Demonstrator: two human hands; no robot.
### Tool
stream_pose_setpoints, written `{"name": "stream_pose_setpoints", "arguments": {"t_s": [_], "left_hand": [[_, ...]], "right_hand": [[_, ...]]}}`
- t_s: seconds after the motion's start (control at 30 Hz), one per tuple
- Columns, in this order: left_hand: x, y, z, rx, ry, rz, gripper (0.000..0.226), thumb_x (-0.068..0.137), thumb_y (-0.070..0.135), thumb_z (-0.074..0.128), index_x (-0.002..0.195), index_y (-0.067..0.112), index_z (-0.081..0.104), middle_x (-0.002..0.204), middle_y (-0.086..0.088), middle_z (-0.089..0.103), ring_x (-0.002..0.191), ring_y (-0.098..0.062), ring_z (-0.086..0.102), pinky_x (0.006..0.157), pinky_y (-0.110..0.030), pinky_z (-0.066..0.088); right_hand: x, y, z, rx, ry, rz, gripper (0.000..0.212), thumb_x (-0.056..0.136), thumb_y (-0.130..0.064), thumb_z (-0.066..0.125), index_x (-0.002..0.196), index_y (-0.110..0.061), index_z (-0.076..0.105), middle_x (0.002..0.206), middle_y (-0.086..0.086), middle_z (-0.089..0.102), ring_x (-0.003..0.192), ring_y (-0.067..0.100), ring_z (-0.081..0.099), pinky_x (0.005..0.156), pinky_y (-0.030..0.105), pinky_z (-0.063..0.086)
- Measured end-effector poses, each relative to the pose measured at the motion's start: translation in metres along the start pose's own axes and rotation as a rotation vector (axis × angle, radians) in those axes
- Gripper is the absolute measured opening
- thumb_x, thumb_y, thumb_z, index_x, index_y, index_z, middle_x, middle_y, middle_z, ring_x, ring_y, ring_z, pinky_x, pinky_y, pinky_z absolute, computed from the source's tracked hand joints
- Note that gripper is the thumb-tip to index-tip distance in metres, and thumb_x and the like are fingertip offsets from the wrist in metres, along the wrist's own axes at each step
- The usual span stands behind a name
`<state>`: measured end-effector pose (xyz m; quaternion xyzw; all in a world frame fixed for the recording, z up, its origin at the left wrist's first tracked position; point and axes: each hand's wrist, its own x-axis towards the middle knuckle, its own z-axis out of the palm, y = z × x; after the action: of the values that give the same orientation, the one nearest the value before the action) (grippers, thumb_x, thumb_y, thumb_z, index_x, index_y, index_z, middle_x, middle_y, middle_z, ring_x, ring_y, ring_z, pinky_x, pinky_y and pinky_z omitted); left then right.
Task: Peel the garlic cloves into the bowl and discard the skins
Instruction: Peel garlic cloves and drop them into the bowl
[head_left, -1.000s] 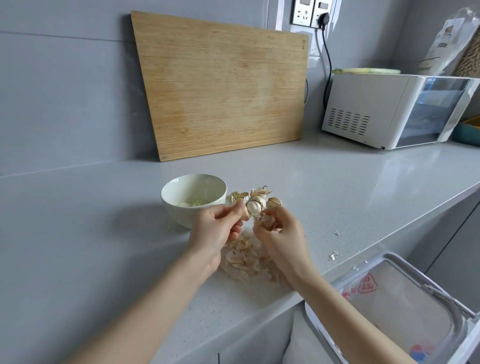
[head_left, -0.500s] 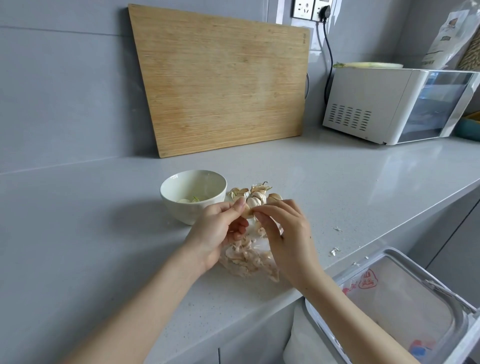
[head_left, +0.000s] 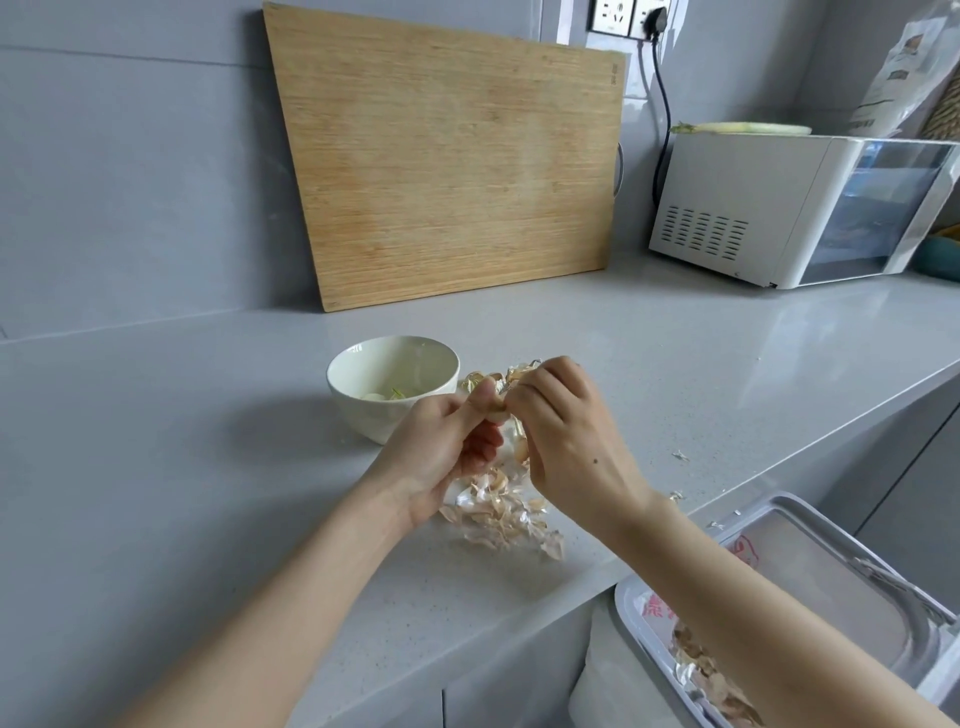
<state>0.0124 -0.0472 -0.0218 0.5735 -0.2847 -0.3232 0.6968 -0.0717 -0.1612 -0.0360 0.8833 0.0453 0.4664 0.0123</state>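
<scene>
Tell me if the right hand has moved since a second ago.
Yes. The right hand rose in frame: its top now nears the bowl's rim, earlier near its base.

Left forearm (head_left: 291, 597) and right forearm (head_left: 753, 597): both bare from wrist to near frame edge. Left hand (head_left: 441, 447) and right hand (head_left: 566, 441): bare. 1 small dark spot (head_left: 596, 461) on the right hand's back.

The bowl (head_left: 375, 418) was cream, the garlic clove (head_left: 497, 414) off-white, the skins (head_left: 498, 514) tan streaked with white, the countertop (head_left: 208, 467) pale grey with fine speckling, the far cutting board (head_left: 447, 166) light tan with horizontal grain, the far-right appliance (head_left: 727, 176) white with slotted vents, and the bin liner (head_left: 810, 587) whitish with red print.
</scene>
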Motion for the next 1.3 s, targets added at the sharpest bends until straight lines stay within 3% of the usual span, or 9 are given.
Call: {"name": "stream_pose_setpoints", "arguments": {"t_s": [0.17,0.4,0.63,0.77,0.83,0.93,1.07,1.17,1.3], "left_hand": [[0.001,-0.003,0.002,0.147,0.038,0.102,0.04,0.076,0.044,0.054,0.073,0.005,0.061,0.057,-0.002,0.053,0.05,-0.009,0.048,0.051,-0.018,0.041],[-0.001,-0.005,0.003,0.147,-0.034,0.09,0.029,0.091,0.027,0.05,0.074,0.007,0.063,0.06,0.001,0.059,0.055,-0.009,0.055,0.054,-0.018,0.045],[-0.004,0.0,0.0,0.078,-0.068,0.062,0.025,0.093,0.018,0.051,0.074,0.006,0.062,0.067,-0.002,0.063,0.057,-0.008,0.059,0.055,-0.018,0.048],[-0.001,0.003,-0.003,-0.035,-0.029,0.06,0.02,0.094,0.008,0.048,0.084,0.001,0.064,0.077,-0.008,0.065,0.063,-0.011,0.064,0.058,-0.018,0.052],[0.001,0.002,-0.004,-0.046,-0.009,0.068,0.02,0.094,0.005,0.047,0.087,0.001,0.065,0.08,-0.009,0.066,0.066,-0.012,0.065,0.06,-0.019,0.054],[0.002,0.0,-0.004,-0.03,0.021,0.083,0.02,0.094,0.003,0.047,0.09,-0.002,0.066,0.084,-0.009,0.068,0.071,-0.014,0.066,0.067,-0.02,0.056],[0.002,-0.002,-0.002,-0.034,0.04,0.101,0.019,0.094,-0.001,0.046,0.098,0.0,0.065,0.083,-0.01,0.069,0.073,-0.013,0.068,0.074,-0.02,0.056],[0.003,-0.002,-0.002,-0.033,0.052,0.126,0.017,0.092,-0.001,0.049,0.099,0.002,0.065,0.088,-0.011,0.069,0.074,-0.012,0.069,0.072,-0.018,0.055],[0.003,-0.002,-0.001,-0.057,0.052,0.142,0.013,0.085,0.005,0.059,0.096,0.002,0.066,0.088,-0.009,0.07,0.075,-0.012,0.069,0.069,-0.016,0.053]], "right_hand": [[-0.001,-0.005,0.002,0.102,0.038,0.163,0.02,0.073,0.016,0.051,0.071,-0.002,0.058,0.068,0.007,0.054,0.068,0.024,0.043,0.063,0.029,0.037],[0.005,0.003,0.004,0.177,0.1,0.521,0.016,0.084,-0.001,0.05,0.073,-0.004,0.062,0.071,0.004,0.061,0.071,0.02,0.05,0.066,0.014,0.03],[0.009,0.003,0.0,0.126,-0.003,0.722,0.019,0.091,0.0,0.047,0.075,-0.005,0.056,0.077,0.003,0.055,0.079,0.021,0.046,0.064,0.021,0.022],[0.01,0.0,-0.01,0.133,-0.145,0.662,0.021,0.089,-0.007,0.057,0.072,-0.001,0.067,0.067,0.007,0.065,0.069,0.022,0.055,0.061,0.025,0.031],[0.01,-0.005,-0.018,0.209,-0.185,0.672,0.014,0.086,-0.01,0.064,0.075,-0.005,0.072,0.066,0.005,0.069,0.058,0.006,0.054,0.06,0.015,0.038],[0.01,-0.009,-0.025,0.305,-0.148,0.686,0.011,0.085,-0.01,0.066,0.077,-0.009,0.074,0.064,0.003,0.069,0.053,-0.004,0.054,0.057,0.008,0.04],[0.008,-0.014,-0.025,0.314,-0.158,0.613,0.021,0.089,-0.014,0.061,0.071,-0.008,0.07,0.05,-0.002,0.06,0.053,-0.002,0.052,0.053,0.008,0.036],[0.008,-0.015,-0.022,0.303,-0.112,0.57,0.014,0.086,-0.016,0.067,0.075,-0.011,0.074,0.054,0.001,0.064,0.061,0.004,0.055,0.055,0.01,0.037],[0.007,-0.013,-0.017,0.298,-0.118,0.56,0.013,0.086,-0.012,0.065,0.077,-0.009,0.073,0.057,0.002,0.065,0.051,0.005,0.05,0.054,0.013,0.037]]}}
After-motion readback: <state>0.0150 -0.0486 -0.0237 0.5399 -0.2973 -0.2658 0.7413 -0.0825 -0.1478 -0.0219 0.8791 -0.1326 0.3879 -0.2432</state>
